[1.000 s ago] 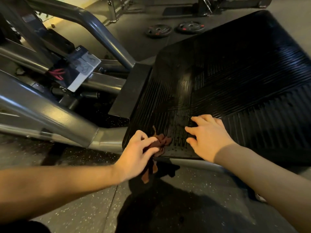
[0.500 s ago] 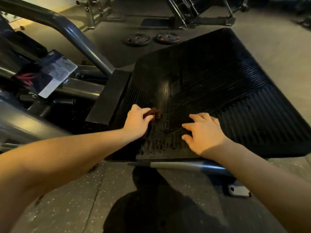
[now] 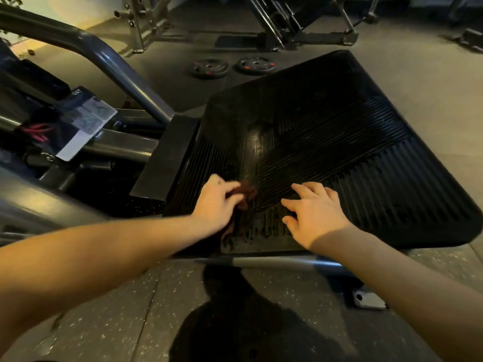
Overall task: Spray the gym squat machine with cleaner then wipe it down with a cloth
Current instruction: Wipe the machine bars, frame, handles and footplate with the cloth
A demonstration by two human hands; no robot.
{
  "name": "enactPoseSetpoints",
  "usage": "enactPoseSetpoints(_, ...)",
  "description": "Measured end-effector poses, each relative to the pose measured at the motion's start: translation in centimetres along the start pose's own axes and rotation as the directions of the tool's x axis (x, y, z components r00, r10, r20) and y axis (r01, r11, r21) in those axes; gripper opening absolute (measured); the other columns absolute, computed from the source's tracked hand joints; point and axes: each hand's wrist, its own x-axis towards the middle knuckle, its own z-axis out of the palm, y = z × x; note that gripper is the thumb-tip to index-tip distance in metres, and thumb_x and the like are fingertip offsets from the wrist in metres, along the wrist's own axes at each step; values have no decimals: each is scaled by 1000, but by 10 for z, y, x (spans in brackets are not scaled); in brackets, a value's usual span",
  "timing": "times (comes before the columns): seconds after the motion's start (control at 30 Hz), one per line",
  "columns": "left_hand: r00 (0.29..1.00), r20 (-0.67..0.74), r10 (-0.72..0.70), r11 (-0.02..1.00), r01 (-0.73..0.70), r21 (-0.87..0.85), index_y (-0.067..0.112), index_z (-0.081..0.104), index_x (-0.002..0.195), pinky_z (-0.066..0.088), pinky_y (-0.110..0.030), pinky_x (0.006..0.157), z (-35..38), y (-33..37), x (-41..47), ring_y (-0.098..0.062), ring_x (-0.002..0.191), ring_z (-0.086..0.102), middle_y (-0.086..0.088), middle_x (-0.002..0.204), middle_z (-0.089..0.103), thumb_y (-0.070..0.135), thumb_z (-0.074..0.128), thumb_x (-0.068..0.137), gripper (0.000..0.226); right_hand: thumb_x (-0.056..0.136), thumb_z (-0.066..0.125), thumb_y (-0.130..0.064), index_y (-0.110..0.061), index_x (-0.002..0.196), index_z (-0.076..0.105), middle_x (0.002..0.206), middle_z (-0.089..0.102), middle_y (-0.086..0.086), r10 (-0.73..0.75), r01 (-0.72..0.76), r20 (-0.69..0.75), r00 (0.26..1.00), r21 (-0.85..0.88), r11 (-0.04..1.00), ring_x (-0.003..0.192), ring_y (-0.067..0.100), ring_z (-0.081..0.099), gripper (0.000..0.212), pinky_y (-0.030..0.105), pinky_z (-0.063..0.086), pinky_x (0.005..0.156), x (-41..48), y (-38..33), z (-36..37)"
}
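Wondering where the cloth (image 3: 245, 192) is on the squat machine, anyone got eyes on it? (OP)

yep; it's a dark reddish rag, bunched up on the black ribbed footplate (image 3: 352, 152), roughly 7 o'clock on the plate, close to its near edge; the left hand (image 3: 217, 205) has it, fingers curled over the wad and pressing it onto the ribs; part of the rag trails back under the wrist (reply)

and the other hand, holding a spray bottle or what? (OP)

nope, holding nothing; the right hand (image 3: 313, 215) is flat-ish on the plate at about 6 o'clock, just beside the cloth hand but not touching it; fingers spread wide, tips resting on the ribs; there are shiny, wet-looking patches between the two hands near the front edge (reply)

what else is around? (OP)

grey frame tubes (image 3: 104, 56) run off at 9 to 10 o'clock, with a printed label card (image 3: 86, 121) fixed among them; two weight plates (image 3: 209, 68) lie flat on the floor at 12 o'clock, past the far edge of the plate; a steel bar (image 3: 274, 262) shows under the near edge, and a small metal bracket (image 3: 368, 300) sits on the speckled floor (image 3: 117, 309) at 5 o'clock; more machines way back, too dim to make out (reply)
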Motion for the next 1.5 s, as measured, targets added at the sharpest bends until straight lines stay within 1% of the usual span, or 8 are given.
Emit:
enactPoseSetpoints(0.17, 979, -56, -199, 977, 193, -87, 23, 71, 126, 47, -24, 93, 14, -1, 59, -17, 106, 63, -2, 115, 60, 33, 64, 100, 29, 106, 42, -48, -35, 157, 38, 170, 17, 0, -1, 0, 6, 1000, 2, 1000, 156, 26, 9, 52, 48, 10, 125, 2, 3, -2)
enactPoseSetpoints(0.37, 995, 77, 65, 998, -63, -27, 30, 71, 121, 37, -9, 85, -13, 9, -49, 0, 90, 50, 9, 97, 42, 30, 66, 99, 22, 106, 43, -47, -34, 155, 42, 169, 22, 2, -5, 5, -10, 1000, -22, 1000, 154, 28, 14, 51, 50, 14, 123, 3, 0, 0)
enactPoseSetpoints(0.7, 997, 67, 38, 997, -33, -72, 33, 75, 111, 34, -9, 84, -8, 19, -50, -1, 89, 48, 6, 93, 45, 25, 67, 98, 16, 106, 43, -50, -36, 156, 39, 170, 19, 0, -13, 13, -24, 1000, -5, 1000, 155, 25, 10, 53, 49, 10, 124, 3, 4, 5)
enactPoseSetpoints(0.93, 982, -30, -188, 981, 186, -58, 35, 76, 117, 55, -38, 98, 28, 3, 63, -17, 102, 64, -3, 113, 63, 41, 63, 96, 25, 106, 43, -49, -36, 156, 39, 170, 19, 1, -12, 12, -6, 1000, 7, 1000, 156, 25, 9, 52, 48, 9, 125, 4, 4, 1)
enactPoseSetpoints(1.1, 994, 84, -66, 998, 67, -9, 27, 74, 122, 36, -7, 86, 7, 14, -9, -6, 95, 53, 0, 101, 56, 36, 64, 99, 27, 107, 43, -45, -32, 156, 41, 170, 21, 4, -51, 51, -15, 999, 11, 999, 155, 28, 12, 51, 49, 11, 124, -1, 4, 1)
enactPoseSetpoints(1.23, 987, 160, -12, 998, 22, -62, 32, 71, 114, 34, -10, 82, -14, 38, -78, 1, 92, 46, 5, 95, 46, 28, 64, 100, 16, 107, 45, -43, -30, 155, 43, 170, 21, 6, -49, 49, 1, 999, 3, 999, 156, 29, 11, 50, 51, 11, 124, -4, 3, -1)
enactPoseSetpoints(1.37, 964, 265, -25, 989, 63, -135, 46, 68, 101, 39, -23, 91, -38, 55, -103, -5, 98, 50, 3, 95, 51, 26, 68, 98, 20, 107, 48, -32, -31, 151, 50, 166, 29, 1, -86, 98, -122, 989, 93, 991, 152, 25, 16, 44, 48, 17, 122, -18, -2, 0)
enactPoseSetpoints(1.5, 978, 210, -18, 965, 72, -253, 51, 67, 111, 33, -6, 88, -61, 78, -96, 1, 100, 52, 3, 105, 52, 32, 66, 99, 24, 108, 49, -27, -29, 145, 57, 139, 56, -7, -31, 163, -256, 966, 516, 841, 134, 13, 44, 38, 24, 33, 109, -36, -10, -4)
